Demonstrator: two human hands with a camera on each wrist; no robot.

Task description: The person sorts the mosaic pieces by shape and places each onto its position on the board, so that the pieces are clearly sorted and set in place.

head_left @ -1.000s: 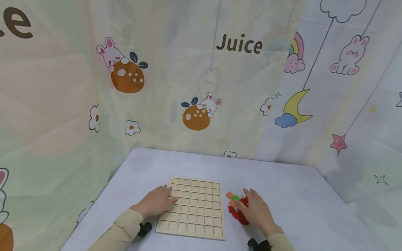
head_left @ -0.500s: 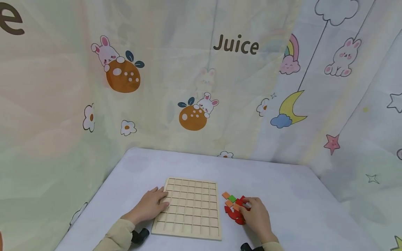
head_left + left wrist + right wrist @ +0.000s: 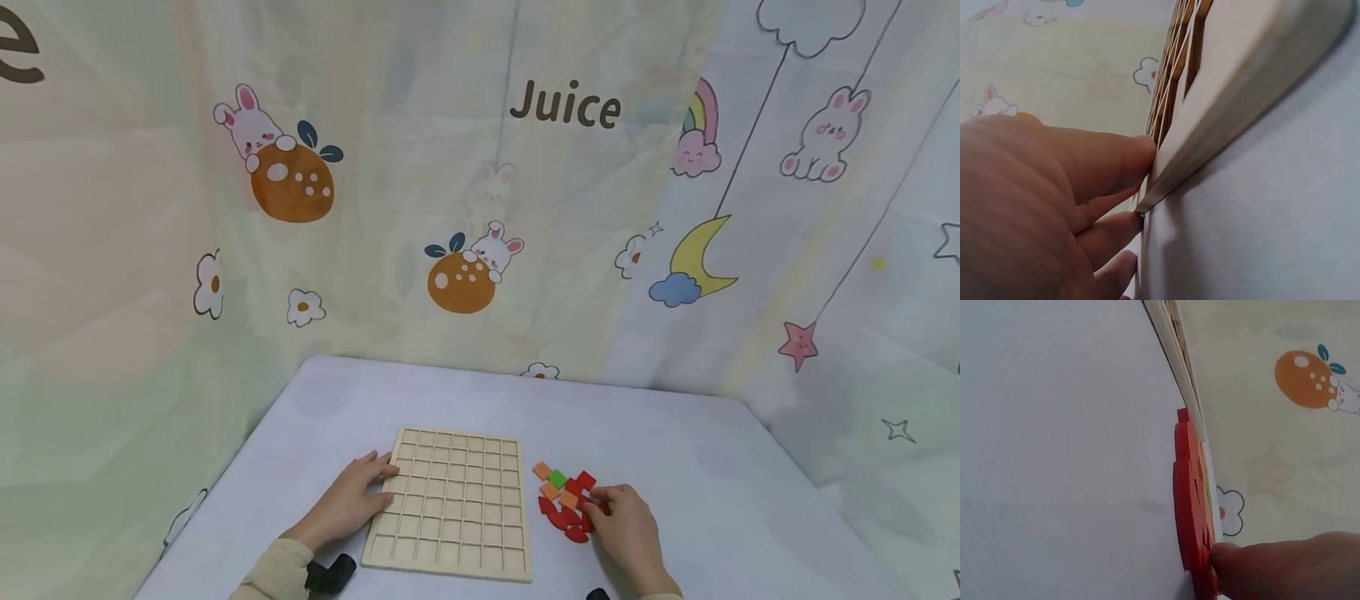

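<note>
A pale wooden board [image 3: 450, 504] with a grid of square recesses lies on the white table. My left hand [image 3: 347, 500] touches the board's left edge, its fingers loosely extended. In the left wrist view the thumb [image 3: 1125, 159] lies against the rim, with the other fingers beside it. Right of the board is a small cluster of flat pieces: red curved ones [image 3: 555, 517], orange squares [image 3: 542, 471] and a green square [image 3: 557, 479]. My right hand [image 3: 630, 529] pinches a red piece at the cluster's right side, mostly hidden by the fingers. Its thumb [image 3: 1241, 565] shows against the red pieces.
The white tabletop [image 3: 675, 467] extends behind and to the right of the pieces. A patterned cloth backdrop [image 3: 375, 250] hangs behind it. Black wrist-worn devices [image 3: 333, 573] sit close to the table beside both wrists.
My right hand has closed its fingers at the pieces and shifted slightly right and nearer, uncovering more of the cluster. My left hand has slid back from the board's surface to its left edge.
</note>
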